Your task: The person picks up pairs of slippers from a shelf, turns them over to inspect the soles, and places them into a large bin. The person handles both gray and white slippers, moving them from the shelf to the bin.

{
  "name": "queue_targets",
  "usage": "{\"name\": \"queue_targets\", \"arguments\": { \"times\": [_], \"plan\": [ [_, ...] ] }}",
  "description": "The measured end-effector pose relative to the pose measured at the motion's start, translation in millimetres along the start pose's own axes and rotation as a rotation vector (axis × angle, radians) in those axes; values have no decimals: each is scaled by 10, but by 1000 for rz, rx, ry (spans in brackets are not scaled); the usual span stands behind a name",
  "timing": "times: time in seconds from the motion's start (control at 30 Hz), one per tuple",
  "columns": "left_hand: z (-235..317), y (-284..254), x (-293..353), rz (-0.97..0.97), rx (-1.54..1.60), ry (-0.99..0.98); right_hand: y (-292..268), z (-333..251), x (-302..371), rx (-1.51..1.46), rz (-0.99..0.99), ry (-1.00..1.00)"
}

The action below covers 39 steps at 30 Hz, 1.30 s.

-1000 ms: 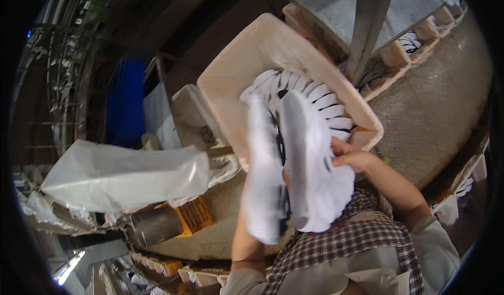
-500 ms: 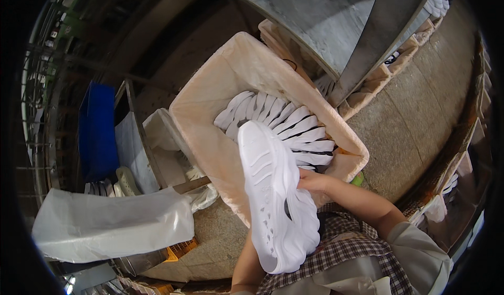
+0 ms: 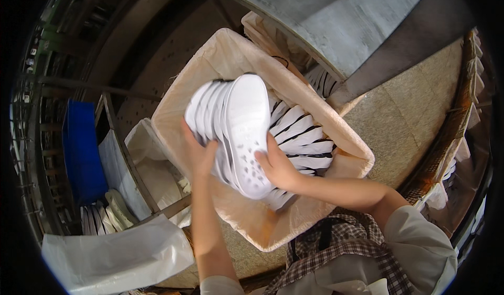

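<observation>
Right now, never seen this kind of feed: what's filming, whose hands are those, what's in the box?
There is no machine here. A person wears a wide fisheye camera on the head, looking down at their own two bare hands, so straight edges bend near the rim and the forearms come in from the bottom.

The left hand and the right hand press from either side on a stack of white perforated clogs, held over a large beige lined bin. More white clogs stand in a row on edge inside the bin.

Around it: a grey table above, a blue crate on the left, and a white plastic bag at lower left. The person wears a checked apron.
</observation>
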State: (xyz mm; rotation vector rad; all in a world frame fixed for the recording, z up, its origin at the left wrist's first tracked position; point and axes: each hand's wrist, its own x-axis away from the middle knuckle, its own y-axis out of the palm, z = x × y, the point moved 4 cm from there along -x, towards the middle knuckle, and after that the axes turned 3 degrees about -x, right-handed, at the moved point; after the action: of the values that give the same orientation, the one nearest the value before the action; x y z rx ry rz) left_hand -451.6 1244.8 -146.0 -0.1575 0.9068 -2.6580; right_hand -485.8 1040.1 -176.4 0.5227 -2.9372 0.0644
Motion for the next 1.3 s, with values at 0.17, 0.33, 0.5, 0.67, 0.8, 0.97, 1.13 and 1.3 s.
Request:
{"name": "queue_targets", "arguments": {
  "times": [0.17,0.33,0.5,0.67,0.8,0.97,1.13,1.3],
  "plan": [
    [-150,15,-798,-15,-859,504,639,1128,-881,425,-145,280],
    [-1490,1117,-119,-600,-930,256,873,1942,-533,747,-660,242],
    [-2148,1091,-465,-528,-664,-17,303,1801,54,600,-560,105],
    [-2110,1442,-727,-402,-635,41,-122,1156,356,400,-472,49],
    [-2225,1510,-477,-259,-511,145,-596,763,578,402,-411,32],
    [-2279,1366,-543,-309,-535,70,-1134,219,774,409,-188,-27],
    [-2157,1221,-525,-379,-537,-165,-2026,-409,833,140,279,-127],
    [-1745,1068,-416,-273,-490,-110,-3097,-995,336,33,666,-354]
  ]
}}
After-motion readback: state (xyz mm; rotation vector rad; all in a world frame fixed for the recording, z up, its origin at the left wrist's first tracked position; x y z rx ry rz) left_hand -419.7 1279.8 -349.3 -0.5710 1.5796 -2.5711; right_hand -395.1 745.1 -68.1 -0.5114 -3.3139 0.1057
